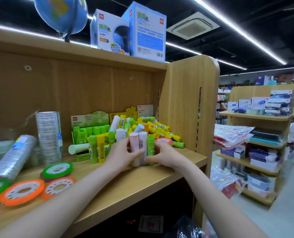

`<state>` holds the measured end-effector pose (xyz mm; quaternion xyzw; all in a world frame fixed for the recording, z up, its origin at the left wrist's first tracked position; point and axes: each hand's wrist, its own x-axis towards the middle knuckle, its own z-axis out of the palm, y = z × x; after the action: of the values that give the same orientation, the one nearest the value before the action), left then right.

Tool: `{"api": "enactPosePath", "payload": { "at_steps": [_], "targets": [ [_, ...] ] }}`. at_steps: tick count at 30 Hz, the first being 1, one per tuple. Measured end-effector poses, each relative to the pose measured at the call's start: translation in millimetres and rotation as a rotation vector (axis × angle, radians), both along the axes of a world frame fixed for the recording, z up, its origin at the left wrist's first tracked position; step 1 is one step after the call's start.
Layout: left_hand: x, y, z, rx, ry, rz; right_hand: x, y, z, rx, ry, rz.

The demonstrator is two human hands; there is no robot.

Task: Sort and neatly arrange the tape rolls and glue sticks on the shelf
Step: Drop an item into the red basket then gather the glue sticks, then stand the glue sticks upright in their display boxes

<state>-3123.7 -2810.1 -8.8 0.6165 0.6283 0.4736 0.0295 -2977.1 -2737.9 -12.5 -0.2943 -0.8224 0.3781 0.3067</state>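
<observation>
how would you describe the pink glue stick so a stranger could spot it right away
On the wooden shelf, look just in front of the heap of loose glue sticks. Three sticks stand upright together between the left hand and right hand. The pink glue stick is the leftmost, beside a white one and a green one.

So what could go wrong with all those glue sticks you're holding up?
The left hand and right hand squeeze three upright glue sticks together; one could slip and tip. The messy glue stick pile sits right behind, so a bump might send some rolling. The lying tube of clear tape rolls leans near the shelf front and might roll off.
</observation>
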Motion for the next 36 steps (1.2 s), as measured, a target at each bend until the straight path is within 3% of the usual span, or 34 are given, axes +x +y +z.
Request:
{"api": "enactPosePath", "payload": {
  "at_steps": [7, 15, 19, 20, 22, 25, 31, 36],
  "targets": [
    [-11.2, -24.2, -1.0, 0.013, 0.208, 0.105, -25.5, 0.6, 4.6, 0.115, -0.095, -0.283],
    [-17.5, -24.3, -9.2, -0.069, 0.273, 0.153, -43.3, 6.7, 4.3, 0.198, -0.142, -0.33],
    [-20.0, -20.9, -10.7, -0.081, 0.262, 0.157, -7.3, 14.8, 9.6, 0.233, 0.058, -0.411],
    [-20.5, -20.2, -11.2, -0.083, 0.258, 0.157, 4.0, 19.9, 10.6, 0.323, 0.027, -0.48],
    [-20.4, -19.7, -11.5, -0.089, 0.254, 0.156, 17.3, 31.2, 7.2, 0.422, -0.216, -0.546],
    [-20.2, -20.5, -11.1, -0.101, 0.258, 0.161, 12.7, 38.0, -4.2, 0.372, -0.482, -0.514],
    [-21.7, -23.7, -10.9, -0.13, 0.174, 0.136, 30.6, 17.4, -6.3, 0.345, -0.27, -0.457],
    [-20.9, -50.6, -8.7, -0.18, 0.181, 0.115, 41.2, -18.3, -2.0, 0.345, -0.267, -0.233]
  ]
}}
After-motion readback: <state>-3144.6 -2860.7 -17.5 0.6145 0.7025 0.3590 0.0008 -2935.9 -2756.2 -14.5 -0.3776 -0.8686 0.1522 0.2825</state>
